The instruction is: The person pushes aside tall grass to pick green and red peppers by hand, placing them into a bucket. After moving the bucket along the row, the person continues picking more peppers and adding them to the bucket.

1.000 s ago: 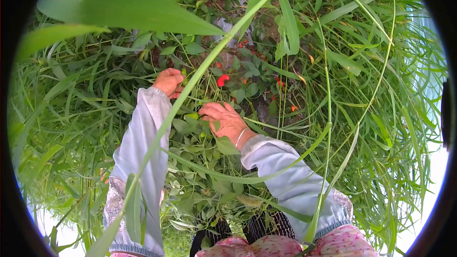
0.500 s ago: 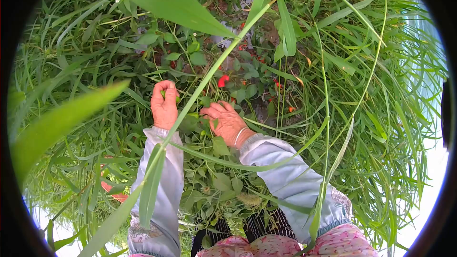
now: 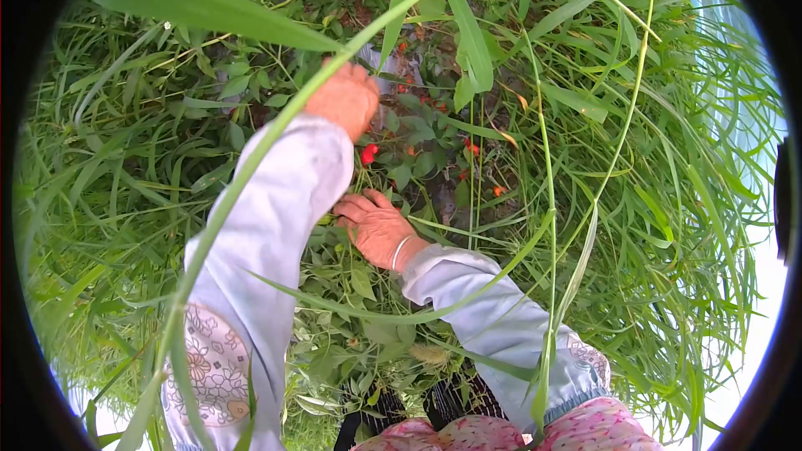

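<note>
My left hand reaches forward over the plants, smeared by motion, with a thick grass stem crossing in front of it. Its fingertips point away from me and are hidden, so any content cannot be made out. Just below that hand hangs a red pepper among dark leaves. Nearer to me, my right hand lies on the leafy pepper plant, fingers stretched out to the left and partly in the foliage. A pale bracelet circles its wrist.
Long grass blades crowd both sides and cross close before the camera. More red fruits show to the right, low in the growth. Grey plastic sheet shows between the plants. Pale blue sheeting stands at the far right.
My left hand has swung forward and to the right from the near left, where it pinched something small and green. My right hand stays on the plant. The view has shifted slightly.
</note>
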Action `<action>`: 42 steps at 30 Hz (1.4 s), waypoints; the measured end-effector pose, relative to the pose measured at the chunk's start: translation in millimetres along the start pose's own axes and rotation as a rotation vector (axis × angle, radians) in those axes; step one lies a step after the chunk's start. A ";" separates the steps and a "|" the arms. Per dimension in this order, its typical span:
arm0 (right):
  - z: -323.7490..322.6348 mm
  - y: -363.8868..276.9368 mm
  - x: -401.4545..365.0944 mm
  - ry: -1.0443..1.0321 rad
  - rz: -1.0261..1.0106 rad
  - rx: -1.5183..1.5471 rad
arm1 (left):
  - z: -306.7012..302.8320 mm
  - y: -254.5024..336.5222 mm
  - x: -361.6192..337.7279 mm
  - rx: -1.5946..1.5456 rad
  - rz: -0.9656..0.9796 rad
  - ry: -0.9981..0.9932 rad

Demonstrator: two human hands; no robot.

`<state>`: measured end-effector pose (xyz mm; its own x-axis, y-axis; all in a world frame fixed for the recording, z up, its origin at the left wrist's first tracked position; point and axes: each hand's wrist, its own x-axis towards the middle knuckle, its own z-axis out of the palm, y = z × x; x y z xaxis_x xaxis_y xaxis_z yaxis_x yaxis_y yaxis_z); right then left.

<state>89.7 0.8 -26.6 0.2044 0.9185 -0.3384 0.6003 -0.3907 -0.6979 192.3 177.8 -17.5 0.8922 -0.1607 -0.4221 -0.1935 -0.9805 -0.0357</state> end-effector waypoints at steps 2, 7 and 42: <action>2.5 2.3 -1.1 0.012 0.007 0.019 | 13.7 -11.3 20.5 0.153 -0.181 -0.338; 9.0 6.0 -1.0 0.056 0.014 0.084 | 28.0 -29.0 2.2 0.077 -0.254 -0.585; 17.6 7.1 -2.6 0.152 0.021 0.109 | 53.6 65.8 -16.1 -0.772 -0.379 -0.261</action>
<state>79.8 -5.4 -41.9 0.3354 0.9054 -0.2603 0.5087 -0.4066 -0.7588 143.3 121.9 -61.6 0.7009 0.1274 -0.7018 0.5072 -0.7808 0.3648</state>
